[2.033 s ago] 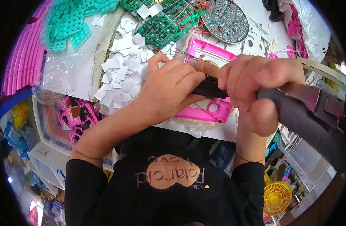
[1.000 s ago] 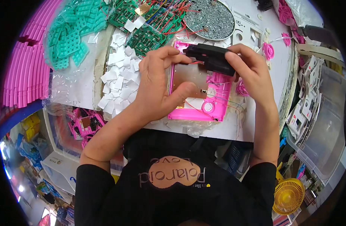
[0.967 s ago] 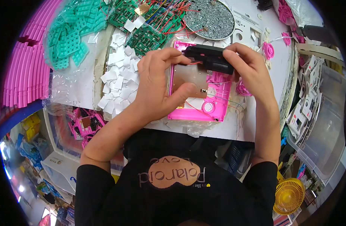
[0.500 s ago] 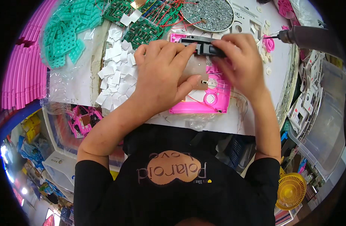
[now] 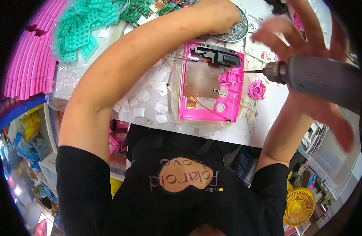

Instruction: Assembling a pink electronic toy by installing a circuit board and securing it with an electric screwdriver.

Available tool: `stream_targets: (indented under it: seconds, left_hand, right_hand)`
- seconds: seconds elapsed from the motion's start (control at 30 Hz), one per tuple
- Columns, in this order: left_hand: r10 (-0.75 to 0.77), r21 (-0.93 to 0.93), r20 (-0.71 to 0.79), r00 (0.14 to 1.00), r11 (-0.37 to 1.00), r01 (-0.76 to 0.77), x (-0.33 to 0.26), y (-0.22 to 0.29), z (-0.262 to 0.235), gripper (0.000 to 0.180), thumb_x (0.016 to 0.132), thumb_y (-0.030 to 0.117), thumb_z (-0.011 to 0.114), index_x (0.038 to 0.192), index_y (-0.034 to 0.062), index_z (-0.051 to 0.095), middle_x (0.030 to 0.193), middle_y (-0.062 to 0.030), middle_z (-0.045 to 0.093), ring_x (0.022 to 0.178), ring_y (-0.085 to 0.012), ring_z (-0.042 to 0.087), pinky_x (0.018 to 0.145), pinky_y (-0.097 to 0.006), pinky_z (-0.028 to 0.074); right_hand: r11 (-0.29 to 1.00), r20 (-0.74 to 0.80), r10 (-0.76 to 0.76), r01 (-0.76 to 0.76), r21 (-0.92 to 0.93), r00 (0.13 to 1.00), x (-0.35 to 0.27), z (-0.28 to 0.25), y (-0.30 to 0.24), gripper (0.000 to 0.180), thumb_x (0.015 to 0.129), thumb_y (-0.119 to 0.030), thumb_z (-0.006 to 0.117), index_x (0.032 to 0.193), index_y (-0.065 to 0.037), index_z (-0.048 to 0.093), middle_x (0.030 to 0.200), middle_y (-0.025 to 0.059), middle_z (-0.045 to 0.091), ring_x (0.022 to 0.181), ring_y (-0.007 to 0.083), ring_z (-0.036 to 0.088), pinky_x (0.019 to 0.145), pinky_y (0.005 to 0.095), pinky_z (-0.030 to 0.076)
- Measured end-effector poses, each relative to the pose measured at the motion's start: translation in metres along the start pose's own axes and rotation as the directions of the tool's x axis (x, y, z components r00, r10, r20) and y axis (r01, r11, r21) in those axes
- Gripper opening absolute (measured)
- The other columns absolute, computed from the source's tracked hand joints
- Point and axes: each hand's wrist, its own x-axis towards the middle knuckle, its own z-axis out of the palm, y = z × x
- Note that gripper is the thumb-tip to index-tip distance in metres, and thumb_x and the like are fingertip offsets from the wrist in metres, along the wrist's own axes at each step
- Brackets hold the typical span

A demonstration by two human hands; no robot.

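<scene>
My left hand (image 5: 222, 16) is over the round tray of small screws (image 5: 240, 31), its fingers curled down among them; what they pinch is hidden. My right hand (image 5: 303, 43) is open, fingers spread wide around a dark electric screwdriver (image 5: 324, 76), which partly covers it. The driver's thin bit points left, over the right edge of a pink plastic casing (image 5: 204, 115). Inside the casing lie a brown circuit board (image 5: 200, 80) and, along its far side, a black mechanism (image 5: 220, 56). Thin coloured wires run across them.
White paper pieces (image 5: 143, 94) are scattered left of the casing. Teal rubber keypads (image 5: 76, 33) and stacked pink panels (image 5: 33, 65) lie further left. Green circuit boards (image 5: 137, 10) are at the back. A pink round part (image 5: 256, 89) sits right of the casing.
Both hands have left the casing, where the black mechanism now lies uncovered. My left hand has reached to the screw tray; my right has moved right and opened around the driver, which has shifted left and down.
</scene>
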Motion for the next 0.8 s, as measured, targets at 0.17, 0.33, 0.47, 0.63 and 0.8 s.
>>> stream_targets:
  seconds: [0.17, 0.33, 0.47, 0.63, 0.8]
  left_hand:
    - [0.065, -0.018, -0.017, 0.998, 0.998, -0.066, 0.009, -0.003, 0.01, 0.021, 0.087, 0.022, 0.06, 0.088, 0.0121, 0.079, 0.095, -0.0114, 0.074, 0.103, -0.0312, 0.066, 0.094, -0.054, 0.041]
    - [0.096, 0.003, 0.021, 0.995, 0.995, -0.096, 0.008, -0.004, 0.011, 0.021, 0.088, 0.024, 0.06, 0.087, 0.0138, 0.078, 0.093, -0.0094, 0.075, 0.098, -0.0302, 0.068, 0.094, -0.052, 0.04]
    - [0.072, 0.104, 0.004, 0.997, 0.992, -0.072, 0.013, -0.006, 0.011, 0.023, 0.089, 0.025, 0.058, 0.088, 0.0153, 0.079, 0.093, -0.0082, 0.076, 0.094, -0.0307, 0.07, 0.094, -0.053, 0.041]
    - [0.065, 0.004, -0.046, 0.997, 0.998, -0.065, 0.032, -0.007, 0.017, 0.027, 0.09, 0.029, 0.057, 0.09, 0.0129, 0.08, 0.087, -0.0126, 0.076, 0.086, -0.0338, 0.071, 0.092, -0.053, 0.044]
    - [-0.103, -0.709, 0.245, 0.964, 0.66, 0.251, -0.031, 0.008, -0.043, 0.025, 0.081, 0.031, 0.079, 0.083, 0.0063, 0.075, 0.075, -0.008, 0.071, 0.07, -0.0249, 0.068, 0.066, -0.036, 0.05]
  right_hand:
    - [0.983, -0.082, 0.057, -0.071, -0.17, 0.995, -0.014, 0.009, 0.009, 0.07, 0.097, -0.035, 0.062, 0.152, 0.001, 0.039, 0.085, 0.0011, 0.051, 0.071, 0.0133, 0.048, 0.073, 0.0354, 0.043]
    - [0.976, -0.531, -0.006, -0.111, -0.189, 0.847, -0.007, 0.029, 0.024, 0.046, 0.089, -0.016, 0.067, 0.128, 0.003, 0.054, 0.068, 0.0038, 0.055, 0.056, 0.0159, 0.054, 0.064, 0.0333, 0.052]
    - [0.959, -0.543, -0.049, -0.113, -0.261, 0.838, -0.012, 0.021, 0.025, 0.045, 0.089, -0.017, 0.067, 0.128, 0.002, 0.055, 0.067, 0.0028, 0.055, 0.054, 0.0153, 0.054, 0.063, 0.0318, 0.052]
    - [0.933, -0.534, 0.012, -0.201, -0.298, 0.846, -0.017, 0.017, 0.008, 0.048, 0.09, -0.022, 0.07, 0.129, 0.001, 0.055, 0.068, 0.0043, 0.058, 0.053, 0.0158, 0.055, 0.066, 0.0328, 0.054]
    - [0.844, -0.674, -0.089, -0.304, -0.442, 0.733, -0.019, 0.034, 0.015, 0.051, 0.101, -0.019, 0.051, 0.149, -0.002, 0.044, 0.077, -0.0024, 0.046, 0.065, 0.0093, 0.043, 0.065, 0.0307, 0.041]
